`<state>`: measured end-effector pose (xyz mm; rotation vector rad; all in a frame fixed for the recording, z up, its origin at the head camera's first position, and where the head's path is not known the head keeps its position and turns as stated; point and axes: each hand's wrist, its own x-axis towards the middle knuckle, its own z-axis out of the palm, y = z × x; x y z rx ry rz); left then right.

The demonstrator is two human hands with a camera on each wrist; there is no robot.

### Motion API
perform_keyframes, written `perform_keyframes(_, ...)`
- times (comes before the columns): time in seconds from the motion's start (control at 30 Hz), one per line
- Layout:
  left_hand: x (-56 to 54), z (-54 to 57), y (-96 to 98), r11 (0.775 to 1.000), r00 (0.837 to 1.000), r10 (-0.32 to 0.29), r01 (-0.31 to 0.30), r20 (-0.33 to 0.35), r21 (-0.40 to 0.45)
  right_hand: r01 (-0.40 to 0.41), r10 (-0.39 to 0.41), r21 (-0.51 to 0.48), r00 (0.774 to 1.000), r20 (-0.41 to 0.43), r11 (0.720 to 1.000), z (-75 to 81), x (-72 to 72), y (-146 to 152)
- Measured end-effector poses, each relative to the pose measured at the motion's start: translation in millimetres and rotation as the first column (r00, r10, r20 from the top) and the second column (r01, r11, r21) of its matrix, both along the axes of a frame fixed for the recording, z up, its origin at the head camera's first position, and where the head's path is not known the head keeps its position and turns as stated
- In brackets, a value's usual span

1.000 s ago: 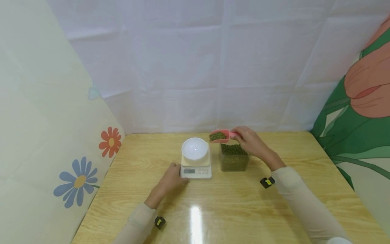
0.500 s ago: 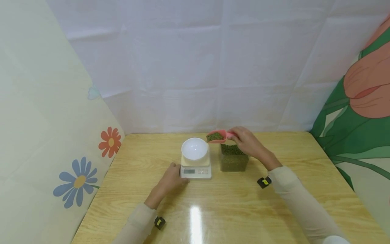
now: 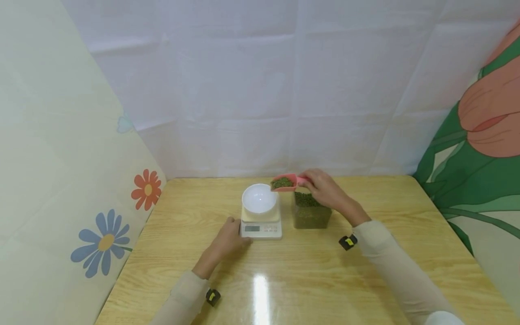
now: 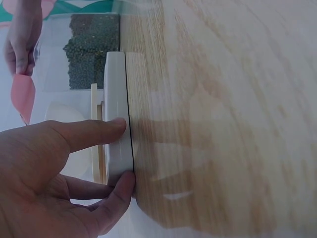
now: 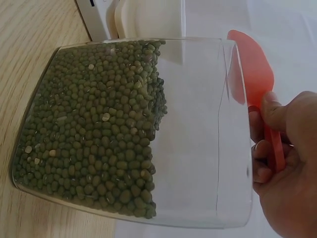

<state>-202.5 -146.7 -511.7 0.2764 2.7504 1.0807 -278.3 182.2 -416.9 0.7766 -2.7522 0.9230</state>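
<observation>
My right hand (image 3: 327, 192) grips the handle of a small pink scoop (image 3: 294, 179) filled with green mung beans (image 3: 282, 183). The scoop is in the air, its lip at the right rim of a white bowl (image 3: 259, 198). That bowl stands on a white kitchen scale (image 3: 271, 231), and no beans show inside it. With thumb and fingers, my left hand (image 4: 54, 163) holds the scale's near left corner. Below the right hand stands a clear container (image 5: 198, 134), partly filled with mung beans (image 5: 94, 129). The digits on the scale's display are too small to read.
The wooden table (image 3: 195, 198) ends at a white cloth backdrop (image 3: 227, 113) just behind the scale. A flowered panel (image 3: 109, 189) flanks the left side, and a tulip-patterned one (image 3: 487, 180) the right. The container sits close to the scale's right side.
My right hand has moved left with the loaded scoop, from above the container to the bowl's right rim. The left hand, scale and bowl have stayed in place.
</observation>
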Motion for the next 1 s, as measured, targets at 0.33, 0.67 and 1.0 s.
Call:
perform_keyframes(0.33,0.9,0.7,0.1,1.000,1.000,-0.002,0.002,-0.007,0.002,-0.011,0.011,0.015,1.000,0.000,1.000,-0.7,-0.8,-6.1)
perform_keyframes(0.67,0.4,1.3,1.5,1.000,1.000,0.005,-0.005,-0.006,0.000,-0.012,0.013,0.030,1.000,-0.012,0.999,-4.7,-0.4,-8.6)
perform_keyframes(1.0,0.2,0.3,0.6,1.000,1.000,0.001,-0.001,-0.010,-0.007,-0.007,0.008,0.045,1.000,-0.007,0.999,-3.8,-0.4,-12.9)
